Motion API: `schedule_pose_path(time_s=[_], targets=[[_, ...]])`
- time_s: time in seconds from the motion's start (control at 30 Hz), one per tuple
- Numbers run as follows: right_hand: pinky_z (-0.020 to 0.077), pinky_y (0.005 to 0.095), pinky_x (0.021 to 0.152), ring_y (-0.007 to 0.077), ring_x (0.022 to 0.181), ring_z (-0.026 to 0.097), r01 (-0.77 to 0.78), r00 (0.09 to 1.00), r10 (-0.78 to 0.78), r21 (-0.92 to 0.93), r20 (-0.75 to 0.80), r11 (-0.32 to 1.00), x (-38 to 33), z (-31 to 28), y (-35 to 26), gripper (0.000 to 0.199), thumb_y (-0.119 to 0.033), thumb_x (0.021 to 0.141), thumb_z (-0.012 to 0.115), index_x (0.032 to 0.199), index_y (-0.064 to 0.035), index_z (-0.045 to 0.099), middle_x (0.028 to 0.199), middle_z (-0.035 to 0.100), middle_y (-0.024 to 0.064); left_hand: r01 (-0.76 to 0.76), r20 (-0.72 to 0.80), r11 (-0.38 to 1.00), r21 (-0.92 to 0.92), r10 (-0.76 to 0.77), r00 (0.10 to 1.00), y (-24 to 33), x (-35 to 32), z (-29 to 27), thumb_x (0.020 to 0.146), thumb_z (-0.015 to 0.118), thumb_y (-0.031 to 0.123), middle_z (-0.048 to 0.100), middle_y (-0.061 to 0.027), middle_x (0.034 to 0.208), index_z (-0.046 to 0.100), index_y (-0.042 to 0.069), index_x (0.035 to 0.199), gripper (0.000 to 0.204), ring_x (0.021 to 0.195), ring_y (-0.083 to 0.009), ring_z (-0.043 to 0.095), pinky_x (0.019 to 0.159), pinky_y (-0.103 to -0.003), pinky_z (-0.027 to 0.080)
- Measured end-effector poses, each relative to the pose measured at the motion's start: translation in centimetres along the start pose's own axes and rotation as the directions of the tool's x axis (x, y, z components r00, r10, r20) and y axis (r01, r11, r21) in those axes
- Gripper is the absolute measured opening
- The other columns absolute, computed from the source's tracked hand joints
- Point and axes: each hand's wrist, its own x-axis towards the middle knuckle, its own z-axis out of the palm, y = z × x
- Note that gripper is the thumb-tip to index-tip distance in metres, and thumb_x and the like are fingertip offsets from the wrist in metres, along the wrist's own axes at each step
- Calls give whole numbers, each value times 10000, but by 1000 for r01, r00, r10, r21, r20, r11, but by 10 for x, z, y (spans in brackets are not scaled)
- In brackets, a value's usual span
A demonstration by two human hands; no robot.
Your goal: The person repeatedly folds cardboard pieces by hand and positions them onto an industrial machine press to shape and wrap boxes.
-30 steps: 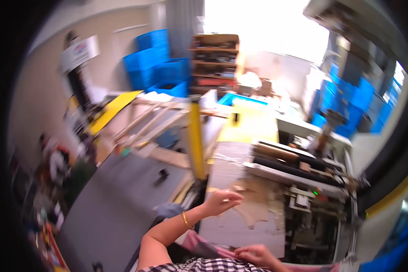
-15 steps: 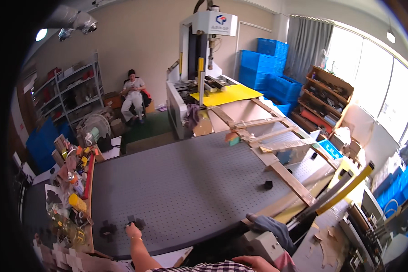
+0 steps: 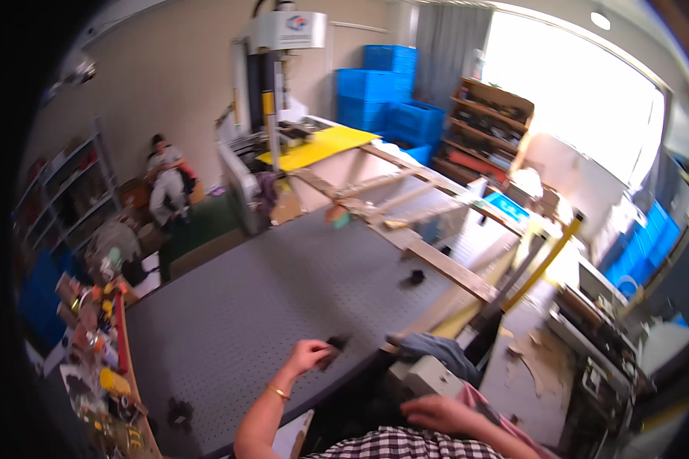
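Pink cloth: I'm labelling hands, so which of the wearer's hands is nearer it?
Right. The right hand is just left of the pink cloth; the left hand is farther left, over the grey table.

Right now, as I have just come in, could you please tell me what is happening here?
A person's left hand holds a small dark piece, blurred, over the gray perforated table. The right hand is near a light gray box and seems empty. Another dark piece lies near the table's left end. Someone else sits in the background.
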Motion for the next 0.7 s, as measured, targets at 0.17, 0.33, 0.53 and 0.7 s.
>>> schedule_pose_path(time_s=[0.17, 0.33, 0.53, 0.7], targets=[[502, 358, 860, 278, 986, 659, -142, 702, 23, -109, -712, 984, -102, -71, -6, 319, -108, 856, 689, 1165, -43, 646, 1093, 690, 123, -752, 585, 638, 168, 549, 596, 171, 9, 184, 828, 755, 224, 664, -62, 723, 719, 56, 873, 178, 619, -158, 608, 583, -295, 475], [465, 399, 953, 318, 1116, 587, -281, 697, 84, -163, -712, 946, -227, -87, -8, 394, -216, 864, 711, 1237, -120, 628, 1204, 634, 143, -853, 819, 518, -62, 515, 253, 257, -31, 334, 814, 755, 274, 648, -105, 826, 684, 57, 825, 229, 715, -283, 624, 653, -366, 491], [458, 371, 974, 282, 1136, 588, -252, 562, 223, 91, -797, 963, -334, -75, 2, 388, -231, 878, 702, 1233, -93, 626, 1199, 638, 131, -781, 884, 581, -230, 461, 82, 282, -51, 452, 825, 755, 207, 656, -74, 815, 727, 77, 923, 165, 677, -232, 610, 604, -338, 483], [462, 358, 968, 264, 1114, 594, -212, 448, 283, 207, -848, 955, -377, -91, 18, 457, -243, 868, 716, 1276, -77, 592, 1187, 637, 122, -784, 935, 571, -244, 352, -35, 289, -32, 516, 779, 797, 240, 647, -94, 948, 719, 92, 917, 217, 875, -261, 600, 775, -362, 491]])
